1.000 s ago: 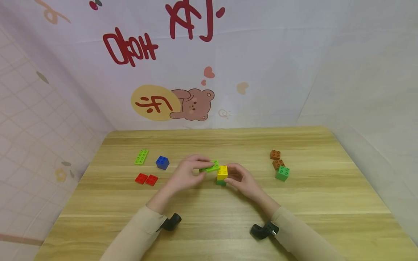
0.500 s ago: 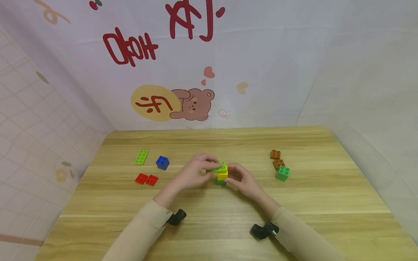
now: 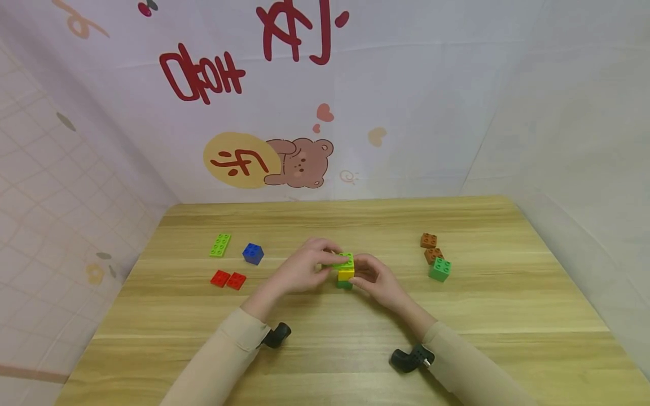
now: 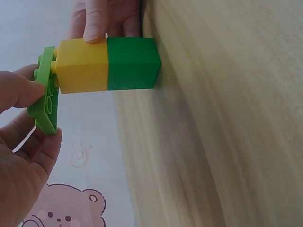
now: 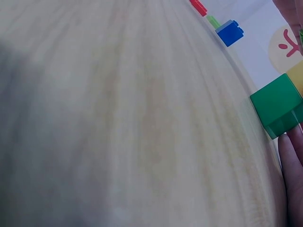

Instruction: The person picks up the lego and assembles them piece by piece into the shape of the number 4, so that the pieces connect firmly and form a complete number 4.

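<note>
My left hand point(image 3: 303, 268) pinches a light green building plate point(image 4: 47, 90) between thumb and fingers. The plate lies over the top of a yellow brick point(image 4: 83, 66), slightly tilted, with the brick's studs showing between them in the left wrist view. Below the yellow brick is a dark green brick point(image 4: 134, 64), joined to it as an upright stack on the wooden table point(image 3: 330, 349). From the right, my right hand point(image 3: 377, 282) steadies this stack, thumb on the yellow brick and fingers behind, partly hidden.
Leftward lie another light green plate point(image 3: 220, 245), a blue brick point(image 3: 253, 254) and two red plates point(image 3: 220, 278). On the right, two brown bricks point(image 3: 429, 241) sit near a green brick point(image 3: 439, 270). A printed cloth wall point(image 3: 406, 113) rises behind the table.
My left hand has moved right, carrying the light green plate from beside the yellow brick to over its top. The right hand and the stack have stayed put.
</note>
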Motion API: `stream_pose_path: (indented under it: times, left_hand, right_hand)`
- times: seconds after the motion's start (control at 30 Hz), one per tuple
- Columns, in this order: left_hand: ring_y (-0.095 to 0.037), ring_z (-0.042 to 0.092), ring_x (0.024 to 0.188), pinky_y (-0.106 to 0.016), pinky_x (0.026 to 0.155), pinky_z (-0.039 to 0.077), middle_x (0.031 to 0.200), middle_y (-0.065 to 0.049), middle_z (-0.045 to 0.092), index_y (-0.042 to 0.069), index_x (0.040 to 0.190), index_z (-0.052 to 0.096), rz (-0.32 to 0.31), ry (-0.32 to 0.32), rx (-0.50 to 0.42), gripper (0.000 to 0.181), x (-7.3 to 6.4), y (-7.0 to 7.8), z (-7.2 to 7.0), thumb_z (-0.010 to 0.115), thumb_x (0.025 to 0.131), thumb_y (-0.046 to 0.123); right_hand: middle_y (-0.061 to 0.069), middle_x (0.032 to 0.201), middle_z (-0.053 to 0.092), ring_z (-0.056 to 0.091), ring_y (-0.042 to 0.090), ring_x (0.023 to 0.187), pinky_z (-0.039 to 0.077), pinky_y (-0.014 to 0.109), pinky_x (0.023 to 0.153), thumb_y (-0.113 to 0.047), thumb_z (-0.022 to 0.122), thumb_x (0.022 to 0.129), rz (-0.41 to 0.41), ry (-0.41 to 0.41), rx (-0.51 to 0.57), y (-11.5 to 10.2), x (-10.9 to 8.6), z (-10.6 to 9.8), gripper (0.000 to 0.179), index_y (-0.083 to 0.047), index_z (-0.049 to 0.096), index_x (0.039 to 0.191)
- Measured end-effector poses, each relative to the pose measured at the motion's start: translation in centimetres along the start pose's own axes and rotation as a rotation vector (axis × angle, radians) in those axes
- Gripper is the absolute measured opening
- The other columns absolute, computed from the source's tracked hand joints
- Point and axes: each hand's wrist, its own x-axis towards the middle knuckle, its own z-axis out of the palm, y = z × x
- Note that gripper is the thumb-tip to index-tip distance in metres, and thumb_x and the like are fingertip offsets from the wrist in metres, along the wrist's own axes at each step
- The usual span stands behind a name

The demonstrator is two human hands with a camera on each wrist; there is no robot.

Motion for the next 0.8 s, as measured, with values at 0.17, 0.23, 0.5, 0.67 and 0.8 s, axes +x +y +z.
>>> stream_pose_path:
  times: [0.17, 0.23, 0.5, 0.67, 0.8]
  left_hand:
    - [-0.025, 0.051, 0.118, -0.041, 0.102, 0.042, 0.121, -0.008, 0.064, 0.015, 0.121, 0.073, 0.011, -0.012, 0.009, 0.039, -0.01, 0.06, -0.27, 0.068, 0.087, -0.004]
    - [-0.025, 0.051, 0.118, -0.041, 0.103, 0.042, 0.121, -0.007, 0.063, 0.015, 0.122, 0.073, 0.012, -0.017, 0.016, 0.039, -0.01, 0.08, -0.30, 0.069, 0.088, -0.004]
    - [-0.025, 0.051, 0.117, -0.040, 0.103, 0.042, 0.120, -0.007, 0.063, 0.015, 0.122, 0.073, 0.043, -0.027, 0.041, 0.038, 0.05, 0.00, -0.04, 0.069, 0.088, -0.002]
    - [-0.024, 0.051, 0.117, -0.040, 0.103, 0.042, 0.121, -0.007, 0.063, 0.015, 0.122, 0.073, 0.026, -0.027, 0.038, 0.039, -0.02, 0.07, -0.03, 0.070, 0.088, -0.003]
    - [-0.024, 0.051, 0.118, -0.040, 0.103, 0.042, 0.121, -0.007, 0.063, 0.015, 0.122, 0.073, 0.019, -0.023, 0.036, 0.039, -0.04, 0.13, -0.01, 0.070, 0.088, -0.003]
  right_hand:
    - [0.020, 0.121, 0.062, 0.061, 0.029, 0.112, 0.050, 0.036, 0.096, 0.004, 0.069, 0.089, -0.002, -0.002, 0.002, 0.06, -0.01, 0.03, 0.040, 0.002, 0.056, 0.128]
    - [0.020, 0.121, 0.062, 0.061, 0.029, 0.112, 0.050, 0.036, 0.096, 0.004, 0.069, 0.089, -0.004, -0.002, 0.004, 0.00, -0.02, 0.04, 0.040, 0.002, 0.056, 0.127]
    - [0.020, 0.122, 0.062, 0.060, 0.029, 0.113, 0.050, 0.036, 0.096, 0.004, 0.069, 0.089, 0.000, -0.005, 0.007, -0.07, -0.06, -0.02, 0.041, 0.003, 0.056, 0.128]
    - [0.019, 0.121, 0.062, 0.061, 0.026, 0.112, 0.050, 0.035, 0.096, 0.003, 0.069, 0.090, -0.020, -0.007, -0.006, 0.12, -0.04, -0.06, 0.041, 0.001, 0.056, 0.128]
    - [0.019, 0.121, 0.062, 0.061, 0.024, 0.112, 0.050, 0.035, 0.096, 0.004, 0.068, 0.090, -0.035, -0.008, -0.006, 0.23, -0.03, -0.07, 0.041, 0.001, 0.056, 0.129]
